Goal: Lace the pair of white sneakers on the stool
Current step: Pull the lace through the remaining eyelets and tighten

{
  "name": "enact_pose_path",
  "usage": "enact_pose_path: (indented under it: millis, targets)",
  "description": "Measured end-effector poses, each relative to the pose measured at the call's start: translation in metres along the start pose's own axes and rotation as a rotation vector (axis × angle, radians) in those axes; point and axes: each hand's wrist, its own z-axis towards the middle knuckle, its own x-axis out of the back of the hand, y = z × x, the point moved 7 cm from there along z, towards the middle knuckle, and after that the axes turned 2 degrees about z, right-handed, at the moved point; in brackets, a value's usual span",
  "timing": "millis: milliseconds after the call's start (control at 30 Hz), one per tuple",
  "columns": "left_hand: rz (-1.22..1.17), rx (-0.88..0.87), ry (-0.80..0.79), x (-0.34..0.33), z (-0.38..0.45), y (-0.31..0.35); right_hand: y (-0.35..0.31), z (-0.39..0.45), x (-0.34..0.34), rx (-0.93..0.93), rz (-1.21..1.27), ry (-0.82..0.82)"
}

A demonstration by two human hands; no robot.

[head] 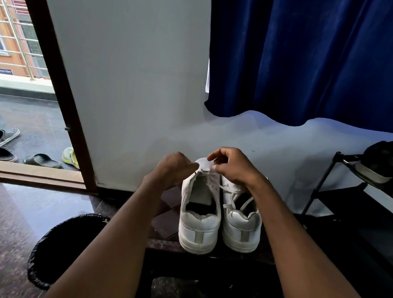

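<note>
Both sneakers sit side by side on the stool [166,223] at lower centre of frame, heels toward me, toes toward the wall, which puts the eyelet rows square under my hands. I'm on the left sneaker [199,215]; its opening gapes wide and I see no lace crossing the lower eyelets, so I judge it barely started. My left hand [174,168] is curled at the left side of its tongue [203,163], fingertips pinching what looks like the lace [208,173] end (too small and blurred to be sure it's the lace rather than the eyelet edge). My right hand [235,166] is just above centre frame, thumb and forefinger pinching at the top of the tongue, likely holding it upright and out of the way so the eyelets stay exposed; whether it also holds lace I can't tell. The right sneaker [242,219] touches the left one and has lace crossing loosely over its opening, so it looks further along but not tightened. Off-task: bin [65,249] with black liner lower left, shoe rack [332,189] at right edge, sandals [2,142] outside the door at left.
</note>
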Motion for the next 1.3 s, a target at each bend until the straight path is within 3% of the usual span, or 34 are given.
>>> enact_pose_path:
  millis: [133, 367, 500, 600, 733, 900, 1133, 1300]
  targets:
    - [-0.109, 0.026, 0.007, 0.004, -0.001, 0.0, 0.002, -0.002, -0.008, -0.027, -0.098, -0.112]
    - [-0.421, -0.034, 0.125, 0.019, -0.008, 0.004, -0.007, -0.003, -0.009, -0.007, -0.298, 0.033]
    - [-0.579, 0.028, 0.075, 0.011, -0.006, 0.002, -0.01, -0.007, -0.009, -0.045, -0.428, -0.089]
    - [-0.569, 0.072, 0.05, 0.005, -0.002, 0.001, -0.009, -0.011, -0.008, -0.058, -0.41, -0.137]
    - [-0.594, 0.138, -0.053, -0.01, -0.003, 0.003, -0.007, -0.012, -0.001, -0.061, -0.206, -0.058]
    - [-0.608, 0.124, -0.021, -0.011, 0.003, -0.003, -0.009, -0.015, 0.003, -0.095, -0.08, -0.01]
    - [-0.606, 0.058, 0.018, -0.006, -0.001, 0.004, -0.007, -0.014, 0.009, -0.112, -0.05, 0.02]
    - [-0.378, -0.064, 0.124, 0.015, 0.001, 0.006, -0.007, -0.012, 0.006, -0.059, -0.213, 0.054]
